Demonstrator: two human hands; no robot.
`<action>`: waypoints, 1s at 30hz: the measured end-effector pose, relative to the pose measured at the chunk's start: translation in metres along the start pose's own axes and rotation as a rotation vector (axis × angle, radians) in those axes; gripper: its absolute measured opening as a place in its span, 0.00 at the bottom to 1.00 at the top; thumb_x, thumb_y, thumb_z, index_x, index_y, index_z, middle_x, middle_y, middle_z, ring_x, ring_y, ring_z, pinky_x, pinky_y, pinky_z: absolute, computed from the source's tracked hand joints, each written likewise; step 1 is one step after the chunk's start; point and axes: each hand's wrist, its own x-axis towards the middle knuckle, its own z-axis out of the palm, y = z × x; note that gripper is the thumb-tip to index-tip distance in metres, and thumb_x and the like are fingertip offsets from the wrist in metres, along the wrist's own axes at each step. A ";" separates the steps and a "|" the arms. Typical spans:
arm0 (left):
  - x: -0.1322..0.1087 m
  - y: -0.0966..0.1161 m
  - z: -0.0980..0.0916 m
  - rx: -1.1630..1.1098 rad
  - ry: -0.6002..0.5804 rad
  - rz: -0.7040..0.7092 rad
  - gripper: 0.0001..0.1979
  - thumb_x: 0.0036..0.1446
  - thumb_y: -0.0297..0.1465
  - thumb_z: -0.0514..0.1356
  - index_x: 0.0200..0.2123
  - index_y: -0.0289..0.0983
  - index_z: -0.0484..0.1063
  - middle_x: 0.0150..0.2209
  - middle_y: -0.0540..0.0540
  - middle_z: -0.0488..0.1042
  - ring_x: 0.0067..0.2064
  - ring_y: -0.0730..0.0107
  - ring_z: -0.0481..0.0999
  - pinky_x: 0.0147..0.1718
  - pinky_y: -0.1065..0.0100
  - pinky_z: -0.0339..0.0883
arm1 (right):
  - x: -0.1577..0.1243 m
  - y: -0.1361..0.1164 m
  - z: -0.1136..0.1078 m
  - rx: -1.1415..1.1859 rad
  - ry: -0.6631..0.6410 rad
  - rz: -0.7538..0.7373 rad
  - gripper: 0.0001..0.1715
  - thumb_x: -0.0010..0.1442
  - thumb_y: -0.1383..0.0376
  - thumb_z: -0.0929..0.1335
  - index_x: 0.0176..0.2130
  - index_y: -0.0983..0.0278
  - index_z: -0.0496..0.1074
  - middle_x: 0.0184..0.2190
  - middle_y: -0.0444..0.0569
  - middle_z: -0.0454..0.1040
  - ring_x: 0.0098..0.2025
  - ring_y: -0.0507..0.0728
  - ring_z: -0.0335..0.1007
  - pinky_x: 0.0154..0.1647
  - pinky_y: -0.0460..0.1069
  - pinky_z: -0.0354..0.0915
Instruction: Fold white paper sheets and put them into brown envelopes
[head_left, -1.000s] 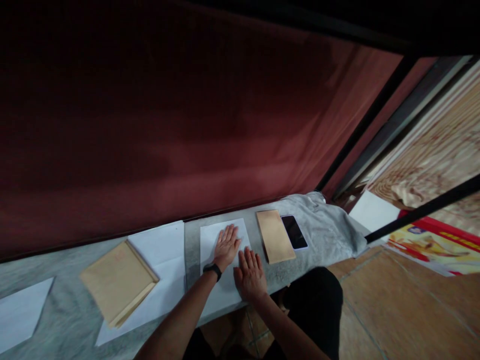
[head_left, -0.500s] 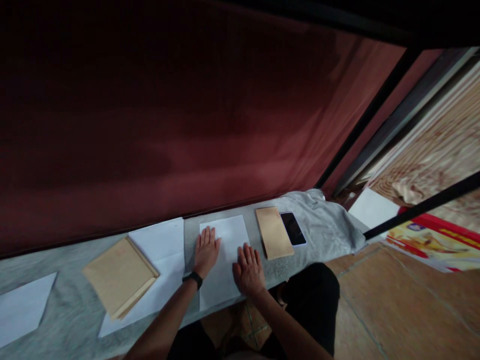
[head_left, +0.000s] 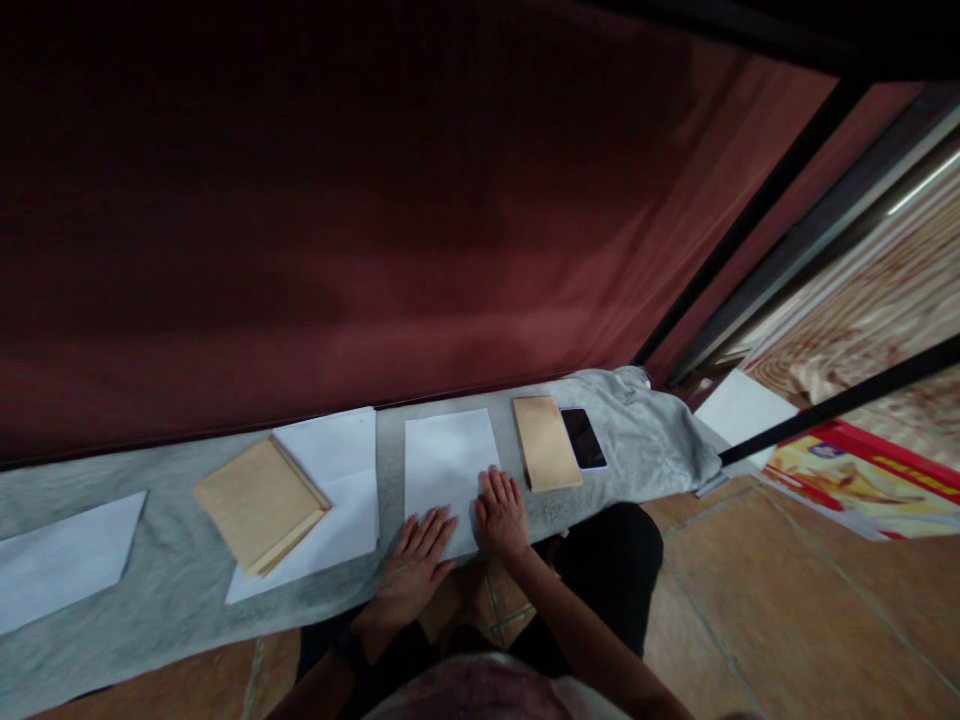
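A white sheet of paper (head_left: pixel 450 465) lies on the grey cloth (head_left: pixel 180 590) in front of me. My right hand (head_left: pixel 501 515) lies flat on the sheet's near right corner, fingers stretched out. My left hand (head_left: pixel 411 568) rests open at the sheet's near left edge, at the cloth's front edge, fingers spread. Neither hand holds anything. A brown envelope (head_left: pixel 546 442) lies just right of the sheet.
A dark phone (head_left: pixel 583 438) lies right of the envelope. A stack of brown envelopes (head_left: pixel 259 503) rests on white sheets (head_left: pixel 330 450) to the left. Another white sheet (head_left: pixel 64 560) lies far left. A dark red curtain (head_left: pixel 337 220) hangs behind. Tiled floor (head_left: pixel 787 620) is at right.
My left hand has slid from the top of the sheet back toward me to its near edge. My right hand has stayed on the near right corner. The view has shifted.
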 end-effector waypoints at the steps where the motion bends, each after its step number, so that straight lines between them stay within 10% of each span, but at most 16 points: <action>1: 0.000 -0.001 -0.001 -0.003 -0.008 0.002 0.29 0.67 0.41 0.52 0.70 0.45 0.56 0.70 0.46 0.59 0.70 0.59 0.58 0.69 0.51 0.47 | -0.003 0.001 -0.001 -0.005 0.002 -0.003 0.31 0.70 0.61 0.62 0.69 0.66 0.59 0.70 0.57 0.59 0.71 0.65 0.53 0.70 0.61 0.49; 15: 0.004 -0.014 -0.025 -0.227 -0.121 -0.061 0.27 0.62 0.23 0.49 0.61 0.45 0.70 0.64 0.48 0.71 0.64 0.67 0.69 0.65 0.57 0.61 | -0.041 0.049 -0.044 0.141 -0.165 -0.269 0.36 0.69 0.58 0.66 0.71 0.62 0.55 0.69 0.56 0.61 0.69 0.62 0.57 0.68 0.61 0.58; 25: -0.006 -0.008 -0.057 -0.766 -0.088 -0.212 0.19 0.69 0.39 0.49 0.49 0.47 0.78 0.50 0.49 0.81 0.51 0.66 0.80 0.53 0.64 0.74 | -0.043 0.067 -0.068 0.394 -0.184 -0.204 0.39 0.59 0.75 0.63 0.66 0.53 0.64 0.64 0.47 0.69 0.66 0.59 0.63 0.66 0.59 0.62; 30: 0.001 -0.014 -0.069 -0.830 0.009 -0.406 0.20 0.64 0.46 0.55 0.52 0.44 0.76 0.52 0.46 0.81 0.53 0.61 0.80 0.54 0.59 0.74 | -0.031 0.057 -0.059 0.450 -0.129 -0.121 0.24 0.64 0.72 0.63 0.55 0.56 0.76 0.55 0.47 0.78 0.61 0.58 0.70 0.64 0.58 0.64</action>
